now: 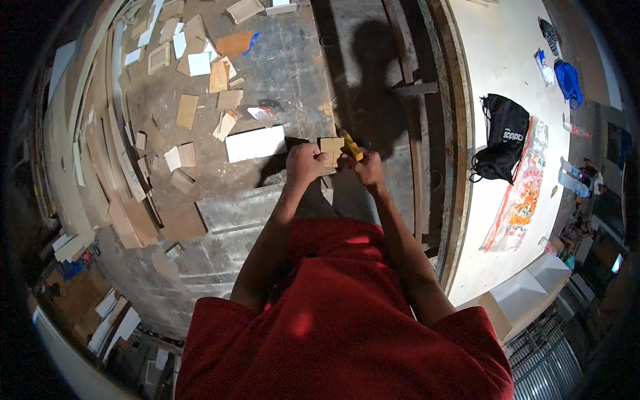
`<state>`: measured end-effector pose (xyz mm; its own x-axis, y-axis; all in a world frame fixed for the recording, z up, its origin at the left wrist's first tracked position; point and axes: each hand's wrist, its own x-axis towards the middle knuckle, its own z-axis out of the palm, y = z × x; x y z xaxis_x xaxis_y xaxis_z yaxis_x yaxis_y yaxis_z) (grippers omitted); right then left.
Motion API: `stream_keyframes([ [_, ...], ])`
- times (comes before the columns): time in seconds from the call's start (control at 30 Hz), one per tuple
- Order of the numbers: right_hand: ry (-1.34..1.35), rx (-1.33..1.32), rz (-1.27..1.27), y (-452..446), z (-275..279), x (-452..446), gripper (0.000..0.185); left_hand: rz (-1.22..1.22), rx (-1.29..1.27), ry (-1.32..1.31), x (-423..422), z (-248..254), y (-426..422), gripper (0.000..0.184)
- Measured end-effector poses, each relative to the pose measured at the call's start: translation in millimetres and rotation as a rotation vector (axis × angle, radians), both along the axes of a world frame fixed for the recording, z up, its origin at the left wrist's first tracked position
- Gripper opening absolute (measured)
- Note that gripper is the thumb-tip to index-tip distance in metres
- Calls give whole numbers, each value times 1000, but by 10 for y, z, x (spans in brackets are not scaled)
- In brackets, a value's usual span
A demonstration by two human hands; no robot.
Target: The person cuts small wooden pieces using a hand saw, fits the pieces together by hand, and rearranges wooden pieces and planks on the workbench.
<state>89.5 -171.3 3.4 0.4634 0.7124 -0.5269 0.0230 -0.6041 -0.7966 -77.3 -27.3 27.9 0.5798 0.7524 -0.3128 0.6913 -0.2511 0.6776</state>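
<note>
A small, square tan wooden block (331,155) is grasped by the left hand (305,163), right of a white rectangular block (256,143); a yellow handheld tool (353,147) is clasped by the right hand (369,171). Work seems under way; completion cannot be judged.

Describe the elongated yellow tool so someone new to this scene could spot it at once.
Start at the red fabric shirt and look just beyond it. The yellow tool is in the right hand, beside the small, square, tan wooden piece in the left hand. Its bright yellow sets it apart from that tan piece and the white rectangular board nearby.
</note>
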Motion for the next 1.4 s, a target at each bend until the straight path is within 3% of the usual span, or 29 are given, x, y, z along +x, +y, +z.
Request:
stream_keyframes([
  [0.17, 28, 100, -63, 83, -37, 134, 35, -43, -15, 75, 160, 106, 199, 28],
  [0.23, 24, 109, -42, 54, -11, 149, 34, 398, 545, -78, 382, 12, 125, 20],
  [0.3, 34, 120, -68, 58, -134, 148, 27, 448, 510, -19, 550, -34, 40, 14],
  [0.37, 99, 153, -77, 19, -260, 127, 29, 412, 633, -16, 686, -167, 7, 13],
  [0.5, 261, 128, -163, -17, -115, 85, 30, 335, 663, 144, 681, -168, 5, 13],
  [0.63, 122, 46, -10, -20, -148, 154, 28, 360, 679, 125, 697, -209, -3, 12],
  [1.07, 39, 192, -2, -31, -194, 149, 24, 509, 789, 288, 784, -199, -67, 10],
  [1.17, -200, 44, 0, -91, -169, 245, 19, 491, 786, 252, 784, -196, -34, 10],
  [1.23, 57, 228, -246, -102, 191, 311, 30, 505, 817, 239, 773, -208, -51, 11],
  [1.27, 145, 126, -308, 67, 735, 257, 26, 503, 815, 240, 771, -239, -49, 11],
  [1.4, 209, 143, -382, 74, 1367, 138, 22, 478, 844, 372, 774, -454, -42, 13],
])
